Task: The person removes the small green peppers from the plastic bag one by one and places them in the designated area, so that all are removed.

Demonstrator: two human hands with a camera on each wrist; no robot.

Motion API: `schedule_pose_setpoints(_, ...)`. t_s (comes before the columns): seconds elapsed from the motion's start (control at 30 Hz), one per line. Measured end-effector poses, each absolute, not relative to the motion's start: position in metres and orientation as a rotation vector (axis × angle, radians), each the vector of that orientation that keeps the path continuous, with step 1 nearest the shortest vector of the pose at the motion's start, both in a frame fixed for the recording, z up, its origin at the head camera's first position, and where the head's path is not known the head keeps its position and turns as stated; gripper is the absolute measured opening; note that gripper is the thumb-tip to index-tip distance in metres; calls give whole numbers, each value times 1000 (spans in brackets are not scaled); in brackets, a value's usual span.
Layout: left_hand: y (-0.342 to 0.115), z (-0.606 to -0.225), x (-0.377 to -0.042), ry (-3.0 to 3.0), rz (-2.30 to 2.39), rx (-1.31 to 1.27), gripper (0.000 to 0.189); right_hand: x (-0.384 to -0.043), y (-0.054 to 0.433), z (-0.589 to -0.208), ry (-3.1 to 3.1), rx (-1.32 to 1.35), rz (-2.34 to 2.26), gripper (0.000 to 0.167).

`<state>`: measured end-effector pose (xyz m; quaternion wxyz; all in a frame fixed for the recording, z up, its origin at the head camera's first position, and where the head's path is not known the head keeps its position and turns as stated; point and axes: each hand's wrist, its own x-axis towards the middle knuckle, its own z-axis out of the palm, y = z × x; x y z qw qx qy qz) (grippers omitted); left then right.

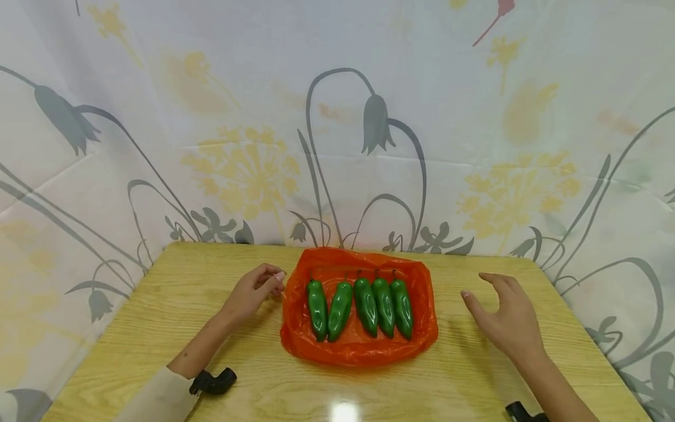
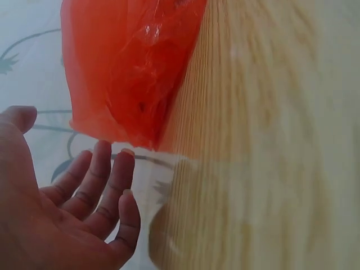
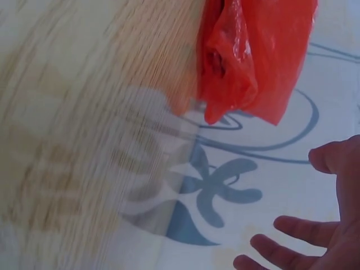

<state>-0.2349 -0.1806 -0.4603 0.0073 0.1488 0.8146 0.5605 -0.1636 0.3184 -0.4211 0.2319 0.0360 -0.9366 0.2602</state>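
Nearest, to the near left of the bag (image 1: 358, 354), a black mount (image 1: 213, 382) sits at the end of a pale sleeve (image 1: 163, 398); a second mount (image 1: 522, 412), partly cut off, is to the bag's near right. Right of the bag and apart from it, the right hand (image 1: 511, 319) is empty, thumb and fingers spread. Just left of the bag, the left hand (image 1: 257, 291) is released too, fingers loosely bent; I cannot tell whether a fingertip touches the rim. The red bag gapes on the table (image 1: 464, 381). In it lie five green peppers (image 1: 366, 308), stems toward its far side: two at left, tips close together, three side by side at right. Beyond the bag hangs a flowered cloth (image 1: 237, 94).
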Motion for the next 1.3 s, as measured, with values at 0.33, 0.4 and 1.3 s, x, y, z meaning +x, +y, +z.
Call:
schedule_pose_setpoints(0.33,-172,-468,-232,2522,1719,474,28,-158,297,-418,-2537,185,755,48)
schedule_pose_setpoints(0.4,-170,-470,-232,2526,1732,475,26,-158,292,-418,-2535,206,761,48)
schedule_pose_setpoints(1.3,-161,-484,-232,2463,1845,493,21,-160,250,-420,-2522,394,813,43)
